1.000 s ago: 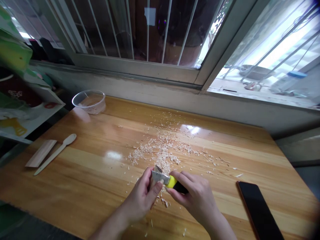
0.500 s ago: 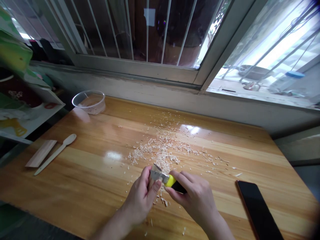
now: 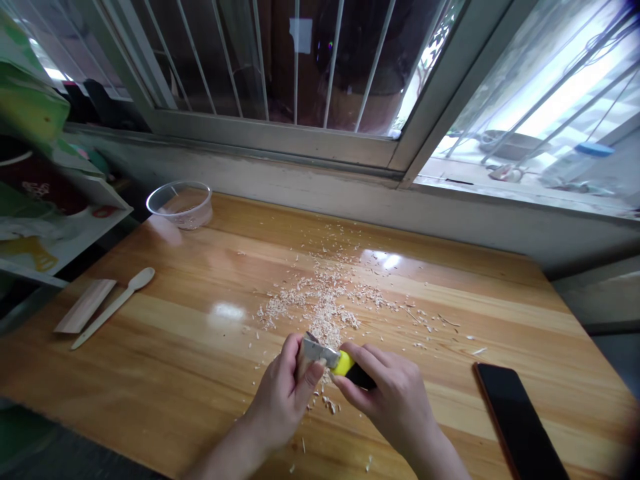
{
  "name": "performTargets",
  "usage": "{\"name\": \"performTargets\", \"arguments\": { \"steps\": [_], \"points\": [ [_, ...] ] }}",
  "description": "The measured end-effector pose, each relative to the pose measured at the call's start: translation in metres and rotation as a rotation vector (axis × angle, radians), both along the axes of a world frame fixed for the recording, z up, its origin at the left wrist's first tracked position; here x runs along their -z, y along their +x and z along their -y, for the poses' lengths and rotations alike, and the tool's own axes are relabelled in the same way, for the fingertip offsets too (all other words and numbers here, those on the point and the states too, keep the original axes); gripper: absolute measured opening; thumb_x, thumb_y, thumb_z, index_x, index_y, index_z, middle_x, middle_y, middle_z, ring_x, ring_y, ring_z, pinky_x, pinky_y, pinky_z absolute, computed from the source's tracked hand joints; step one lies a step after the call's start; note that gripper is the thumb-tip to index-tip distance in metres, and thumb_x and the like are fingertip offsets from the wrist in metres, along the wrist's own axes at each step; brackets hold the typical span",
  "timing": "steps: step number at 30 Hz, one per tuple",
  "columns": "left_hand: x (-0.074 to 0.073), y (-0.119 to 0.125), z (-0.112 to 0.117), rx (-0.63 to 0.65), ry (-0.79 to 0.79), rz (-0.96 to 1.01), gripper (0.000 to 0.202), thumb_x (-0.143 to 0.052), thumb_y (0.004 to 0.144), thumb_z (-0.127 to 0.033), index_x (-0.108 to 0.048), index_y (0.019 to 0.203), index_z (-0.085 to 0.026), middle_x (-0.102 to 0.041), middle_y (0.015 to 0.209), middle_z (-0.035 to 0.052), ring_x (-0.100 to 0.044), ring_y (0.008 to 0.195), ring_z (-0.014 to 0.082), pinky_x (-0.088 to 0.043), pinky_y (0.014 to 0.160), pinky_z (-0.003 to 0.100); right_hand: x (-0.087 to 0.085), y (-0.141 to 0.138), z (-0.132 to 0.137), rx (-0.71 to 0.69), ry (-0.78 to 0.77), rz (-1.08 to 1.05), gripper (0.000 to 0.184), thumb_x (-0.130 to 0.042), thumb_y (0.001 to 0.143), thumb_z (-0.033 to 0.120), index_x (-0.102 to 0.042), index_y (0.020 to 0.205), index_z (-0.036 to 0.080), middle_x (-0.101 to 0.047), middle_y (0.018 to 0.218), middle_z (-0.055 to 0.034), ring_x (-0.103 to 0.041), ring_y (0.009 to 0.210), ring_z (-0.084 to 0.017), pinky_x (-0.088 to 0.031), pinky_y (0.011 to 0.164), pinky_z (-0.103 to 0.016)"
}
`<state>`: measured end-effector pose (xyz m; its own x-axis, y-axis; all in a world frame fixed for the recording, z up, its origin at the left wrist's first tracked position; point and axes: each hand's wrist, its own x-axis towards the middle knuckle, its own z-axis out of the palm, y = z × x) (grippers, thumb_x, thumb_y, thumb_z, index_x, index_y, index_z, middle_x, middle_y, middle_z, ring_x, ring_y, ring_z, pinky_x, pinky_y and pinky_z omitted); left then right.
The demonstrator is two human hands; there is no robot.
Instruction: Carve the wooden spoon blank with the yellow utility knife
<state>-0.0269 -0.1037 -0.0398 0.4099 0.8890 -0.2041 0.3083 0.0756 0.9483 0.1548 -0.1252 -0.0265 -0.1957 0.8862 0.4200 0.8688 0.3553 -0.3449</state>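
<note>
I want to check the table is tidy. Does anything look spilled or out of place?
Yes. Wood shavings lie scattered over the middle of the table, beyond the knife. The phone lies near the front right edge.

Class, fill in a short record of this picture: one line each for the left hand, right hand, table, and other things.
left hand: left hand grips a small piece of wood, mostly hidden
right hand: right hand holds a knife with a yellow and black handle, blade against the wood
table: wooden table strewn with shavings
other things: wooden spoon, flat wooden slat, clear bowl, phone
</note>
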Motion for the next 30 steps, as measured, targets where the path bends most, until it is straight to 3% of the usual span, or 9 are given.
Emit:
{"name": "performTargets", "arguments": {
  "steps": [5,9,17,30],
  "points": [
    [0.0013,-0.0015,-0.0003,0.005,-0.007,-0.029,0.041,-0.037,0.091,-0.045,-0.034,0.121,-0.017,-0.063,0.095,0.0093,-0.059,0.088,0.0228,-0.044,0.077,0.033,-0.002,-0.0007,0.0002,-0.011,-0.03,0.008,0.048,-0.037,0.093,0.053,-0.067,0.087,0.017,-0.066,0.065,-0.0037,-0.062,0.053,-0.013,-0.043,0.049,-0.022],
    [0.002,-0.0019,0.0018,-0.01,0.044,-0.056,0.046,-0.038,0.092,-0.04,-0.027,0.13,-0.016,-0.062,0.113,0.0141,-0.058,0.103,0.0246,-0.043,0.086,0.036,0.0004,0.0001,0.0012,-0.003,-0.042,0.035,0.047,-0.038,0.092,0.053,-0.067,0.087,0.017,-0.066,0.066,-0.0032,-0.061,0.052,-0.013,-0.041,0.049,-0.023],
    [-0.0063,0.0005,0.0004,-0.082,0.121,-0.175,0.037,-0.037,0.091,-0.041,-0.039,0.119,-0.017,-0.069,0.101,0.0122,-0.065,0.09,0.0254,-0.048,0.076,0.035,0.0036,-0.0021,0.0016,0.04,0.061,0.106,0.038,-0.043,0.092,0.048,-0.066,0.088,0.018,-0.066,0.066,-0.001,-0.057,0.05,-0.013,-0.036,0.048,-0.025],
    [-0.0038,0.0027,0.0012,-0.146,0.228,-0.275,0.024,-0.041,0.09,-0.042,-0.042,0.104,-0.023,-0.07,0.081,0.0036,-0.066,0.073,0.0224,-0.045,0.063,0.029,0.0055,-0.0043,0.0014,0.061,0.089,0.081,0.037,-0.044,0.092,0.047,-0.065,0.091,0.017,-0.064,0.062,-0.0001,-0.056,0.05,-0.012,-0.036,0.049,-0.024]
  ]
}}
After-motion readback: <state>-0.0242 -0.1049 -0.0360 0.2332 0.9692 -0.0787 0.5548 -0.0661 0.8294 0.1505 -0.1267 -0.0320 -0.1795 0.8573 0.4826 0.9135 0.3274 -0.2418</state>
